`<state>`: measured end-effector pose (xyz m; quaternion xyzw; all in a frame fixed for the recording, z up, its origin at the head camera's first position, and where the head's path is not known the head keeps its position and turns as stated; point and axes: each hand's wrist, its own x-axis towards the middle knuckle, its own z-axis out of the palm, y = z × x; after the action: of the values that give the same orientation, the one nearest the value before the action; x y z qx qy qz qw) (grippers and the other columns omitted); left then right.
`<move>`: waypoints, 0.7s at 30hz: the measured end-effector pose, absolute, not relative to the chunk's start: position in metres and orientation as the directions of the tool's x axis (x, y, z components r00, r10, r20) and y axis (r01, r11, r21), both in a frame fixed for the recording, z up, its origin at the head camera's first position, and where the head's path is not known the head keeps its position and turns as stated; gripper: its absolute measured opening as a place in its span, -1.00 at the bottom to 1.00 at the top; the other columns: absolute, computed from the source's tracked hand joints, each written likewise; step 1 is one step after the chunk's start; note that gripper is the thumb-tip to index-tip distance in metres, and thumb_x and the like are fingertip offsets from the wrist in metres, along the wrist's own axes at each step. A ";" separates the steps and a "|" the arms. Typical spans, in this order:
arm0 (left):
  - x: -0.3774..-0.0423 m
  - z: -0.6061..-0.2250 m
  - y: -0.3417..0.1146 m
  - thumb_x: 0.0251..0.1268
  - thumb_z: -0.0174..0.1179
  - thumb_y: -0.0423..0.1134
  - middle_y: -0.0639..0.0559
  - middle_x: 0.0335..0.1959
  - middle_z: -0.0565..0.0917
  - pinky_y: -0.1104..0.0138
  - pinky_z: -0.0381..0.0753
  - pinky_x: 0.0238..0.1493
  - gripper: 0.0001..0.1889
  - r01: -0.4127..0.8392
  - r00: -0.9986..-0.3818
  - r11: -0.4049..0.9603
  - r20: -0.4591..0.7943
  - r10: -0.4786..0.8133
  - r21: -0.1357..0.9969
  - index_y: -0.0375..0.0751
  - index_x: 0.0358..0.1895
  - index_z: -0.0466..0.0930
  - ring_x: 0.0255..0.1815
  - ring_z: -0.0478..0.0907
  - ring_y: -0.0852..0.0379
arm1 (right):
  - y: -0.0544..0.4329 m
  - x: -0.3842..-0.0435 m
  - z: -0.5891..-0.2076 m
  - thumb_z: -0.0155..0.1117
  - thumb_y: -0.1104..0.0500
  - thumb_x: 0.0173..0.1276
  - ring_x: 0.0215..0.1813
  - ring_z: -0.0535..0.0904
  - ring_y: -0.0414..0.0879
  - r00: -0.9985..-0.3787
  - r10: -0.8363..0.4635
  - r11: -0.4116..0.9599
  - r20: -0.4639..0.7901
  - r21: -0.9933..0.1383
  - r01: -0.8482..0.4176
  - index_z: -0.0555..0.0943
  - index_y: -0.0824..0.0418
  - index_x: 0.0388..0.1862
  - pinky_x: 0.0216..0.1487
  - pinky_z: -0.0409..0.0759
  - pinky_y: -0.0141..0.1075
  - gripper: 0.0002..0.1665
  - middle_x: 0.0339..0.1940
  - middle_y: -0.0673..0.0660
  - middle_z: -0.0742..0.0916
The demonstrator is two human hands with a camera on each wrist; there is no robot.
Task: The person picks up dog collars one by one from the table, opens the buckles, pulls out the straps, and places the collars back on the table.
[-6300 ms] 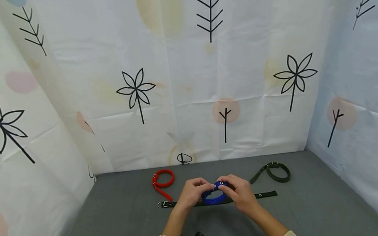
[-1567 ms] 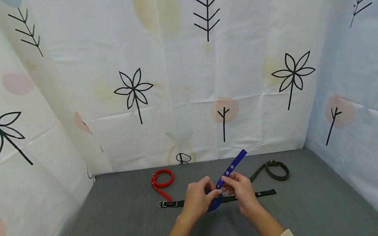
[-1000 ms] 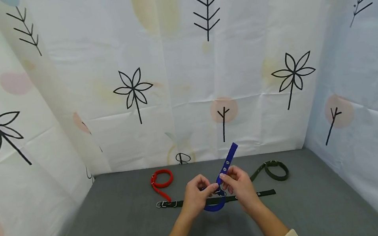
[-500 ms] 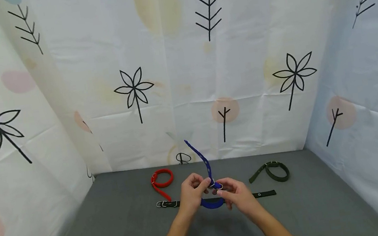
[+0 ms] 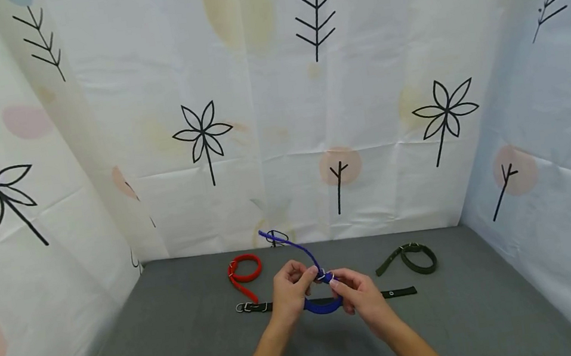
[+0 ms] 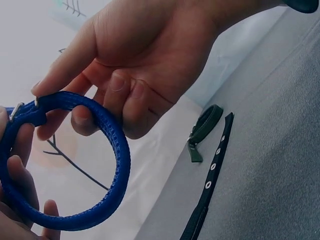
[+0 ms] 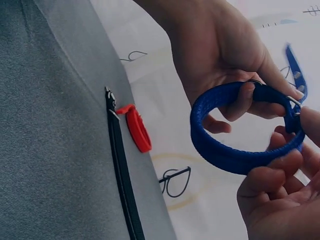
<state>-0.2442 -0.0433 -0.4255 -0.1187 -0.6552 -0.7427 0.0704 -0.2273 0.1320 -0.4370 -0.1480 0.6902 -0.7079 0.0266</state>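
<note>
A blue dog collar (image 5: 323, 309) is held up in a loop between both hands, above the table. My left hand (image 5: 287, 292) pinches it beside the metal buckle (image 7: 294, 101), thumb against the strap. My right hand (image 5: 360, 294) grips the loop on the other side of the buckle, between thumb and fingers. The free strap end (image 5: 291, 241), with metal eyelets, arches up and to the left. In the left wrist view the collar (image 6: 117, 175) shows as a nearly full ring, my right thumb touching near the metal keeper. Fingers partly hide the buckle.
Behind the hands a black collar (image 5: 400, 293) lies straight across the grey table (image 5: 188, 347). A coiled red collar (image 5: 246, 292) lies at the back left, a coiled dark green collar (image 5: 426, 271) at the back right. Patterned white cloth (image 5: 287, 190) walls the table's back and sides.
Earlier the blue collar was a loop with no strap end standing out. Its end then pointed up and right; now it bends up and left. My right hand has shifted from the strap to the loop.
</note>
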 end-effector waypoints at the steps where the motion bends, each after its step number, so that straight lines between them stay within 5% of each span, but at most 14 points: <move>1: -0.247 -0.429 -0.043 0.31 0.26 -0.35 -0.08 -0.48 0.68 0.39 0.40 -0.49 -0.82 0.262 -0.961 -0.143 0.271 0.048 0.954 -0.34 -0.37 0.45 -0.57 0.38 0.18 | 0.132 -0.227 -0.438 0.14 0.15 0.50 -0.61 0.30 -0.21 -0.955 -0.235 -0.047 0.181 -0.984 -0.174 0.52 0.47 0.08 -0.53 0.31 -0.41 -0.61 -0.41 0.14 0.56; 13: -0.252 -0.435 -0.040 0.27 0.30 -0.33 -0.07 -0.47 0.67 0.42 0.39 -0.53 -0.81 0.238 -0.968 -0.216 0.248 0.022 0.947 -0.36 -0.32 0.47 -0.64 0.34 0.18 | 0.125 -0.226 -0.446 0.18 0.26 0.45 -0.64 0.22 -0.24 -0.965 -0.077 -0.112 0.250 -0.964 -0.241 0.61 0.47 0.06 -0.58 0.21 -0.45 -0.67 -0.53 0.04 0.52; 21: -0.240 -0.415 -0.045 0.24 0.32 -0.36 -0.08 -0.44 0.69 0.37 0.46 -0.45 -0.80 0.227 -0.973 -0.101 0.229 0.014 0.969 -0.47 -0.23 0.58 -0.57 0.42 0.16 | 0.128 -0.229 -0.451 0.20 0.27 0.44 -0.54 0.34 -0.19 -0.947 -0.057 -0.089 0.316 -0.947 -0.310 0.61 0.47 0.04 -0.49 0.34 -0.41 -0.69 -0.45 0.06 0.53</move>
<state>-0.2396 -0.0446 -0.4151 -0.0904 -0.6664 -0.7366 0.0722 -0.2291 0.1280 -0.4507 -0.1372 0.6691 -0.7252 -0.0871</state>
